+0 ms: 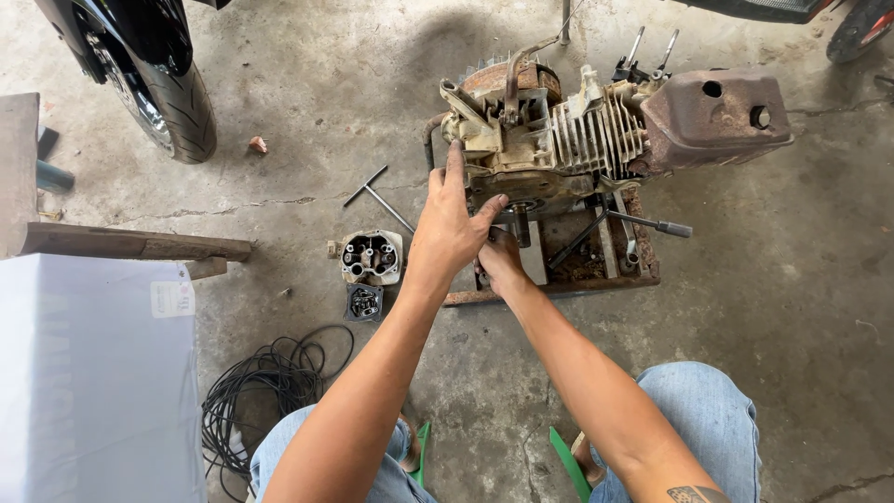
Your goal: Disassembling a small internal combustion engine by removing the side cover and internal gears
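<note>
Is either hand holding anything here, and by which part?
The left hand lies spread against the near side of the rusty engine, bracing rather than gripping. The right hand reaches under it; whether it holds something cannot be told.

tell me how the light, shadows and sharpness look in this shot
Head view: soft, even daylight with no glare; a faint shadow falls on the concrete floor behind the engine; the left hand and right hand are sharp; the tyre leans at the frame edge, suggesting wide-angle distortion.
</note>
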